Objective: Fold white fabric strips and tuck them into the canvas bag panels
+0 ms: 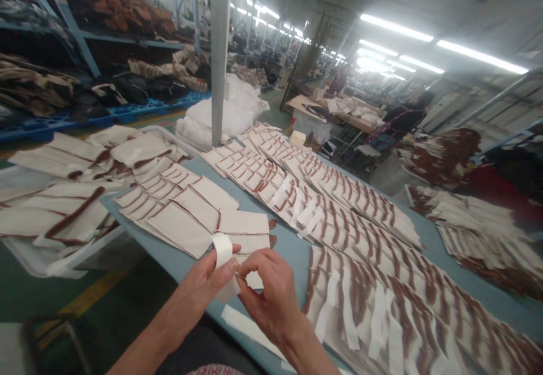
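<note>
My left hand pinches a white paper strip between thumb and fingers, its end curling upward. My right hand is closed beside it, pinching the same strip or the small beige fabric piece under it; I cannot tell which. Both hands hover over the near edge of a blue-grey table. Just beyond them lies a stack of beige fabric pieces with brown trim.
Long overlapping rows of beige pieces with white strips cover the table to the right. White trays of more pieces stand at left. A metal post, shelving with fabric and a person at a far table lie behind.
</note>
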`<action>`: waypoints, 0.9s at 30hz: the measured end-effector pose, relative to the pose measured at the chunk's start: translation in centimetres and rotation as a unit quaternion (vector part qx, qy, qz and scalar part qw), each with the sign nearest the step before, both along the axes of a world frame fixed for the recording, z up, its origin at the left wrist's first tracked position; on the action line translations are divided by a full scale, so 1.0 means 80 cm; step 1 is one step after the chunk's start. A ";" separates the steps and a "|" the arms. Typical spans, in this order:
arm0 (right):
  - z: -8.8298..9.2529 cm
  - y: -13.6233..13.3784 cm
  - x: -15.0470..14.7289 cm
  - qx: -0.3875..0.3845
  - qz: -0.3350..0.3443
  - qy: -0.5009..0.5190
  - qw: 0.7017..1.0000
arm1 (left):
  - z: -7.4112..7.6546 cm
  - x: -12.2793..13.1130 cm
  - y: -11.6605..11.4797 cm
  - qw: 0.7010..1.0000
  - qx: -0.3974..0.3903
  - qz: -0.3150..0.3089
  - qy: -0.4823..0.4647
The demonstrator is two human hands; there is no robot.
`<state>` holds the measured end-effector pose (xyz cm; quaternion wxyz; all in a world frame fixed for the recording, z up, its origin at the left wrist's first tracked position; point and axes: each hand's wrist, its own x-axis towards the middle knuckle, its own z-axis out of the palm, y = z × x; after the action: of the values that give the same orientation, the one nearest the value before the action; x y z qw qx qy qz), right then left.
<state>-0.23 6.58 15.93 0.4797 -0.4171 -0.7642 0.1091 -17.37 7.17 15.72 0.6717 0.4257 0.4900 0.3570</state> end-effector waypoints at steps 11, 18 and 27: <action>0.000 0.008 0.006 -0.337 -0.018 0.244 0.909 | -0.012 0.002 0.002 0.999 -0.031 0.007 -0.040; 0.020 0.024 0.020 -0.224 -0.035 0.198 0.953 | -0.025 0.003 0.004 0.988 -0.037 -0.004 -0.149; 0.028 0.008 0.027 -0.200 0.076 0.212 0.954 | -0.013 -0.002 0.027 0.970 -0.108 0.086 -0.199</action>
<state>1.97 7.21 18.16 0.5277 -0.4123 -0.6370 0.3818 -17.50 9.33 14.69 0.7648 0.2271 0.4166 0.4359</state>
